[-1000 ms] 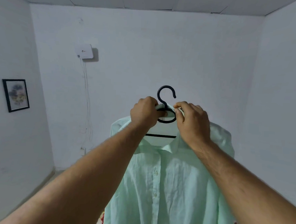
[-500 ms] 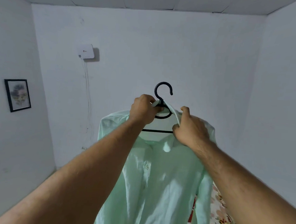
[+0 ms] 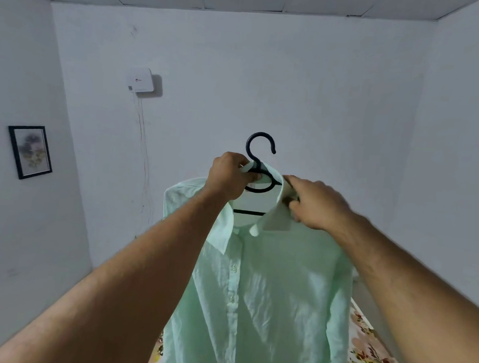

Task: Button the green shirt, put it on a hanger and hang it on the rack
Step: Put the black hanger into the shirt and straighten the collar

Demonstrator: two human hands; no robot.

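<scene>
The pale green shirt point(image 3: 268, 295) hangs buttoned on a black hanger point(image 3: 258, 151), held up in front of me at chest height. My left hand point(image 3: 228, 179) grips the hanger's neck together with the left side of the collar. My right hand point(image 3: 314, 204) pinches the right collar flap beside the hanger. The hook stands free above both hands. No rack is in view.
White walls enclose the space. A white box with cables point(image 3: 140, 81) is mounted on the far wall. A framed picture point(image 3: 30, 151) hangs on the left wall. A flowered fabric point(image 3: 373, 355) lies low at the right behind the shirt.
The shirt has turned to face me more squarely. My right hand slid from the top of the collar down and right along the right collar flap. The left hand kept its grip.
</scene>
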